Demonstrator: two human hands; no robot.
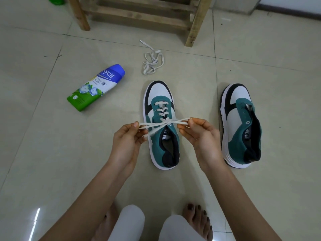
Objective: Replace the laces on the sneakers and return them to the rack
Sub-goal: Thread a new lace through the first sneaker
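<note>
Teal-white-black sneakers [160, 122], white lace [152, 62], blue-green bottle [96, 87]

Floor [260, 188]: large pale cream tiles, glossy, thin dark grout lines, a few small dark specks. Glare [36, 217]: white streak of reflected light, lower left. Rack [139, 16]: rough unpainted wood, slatted, two legs on the tiles, top centre. Wall [243, 4]: grey, top right.
</note>
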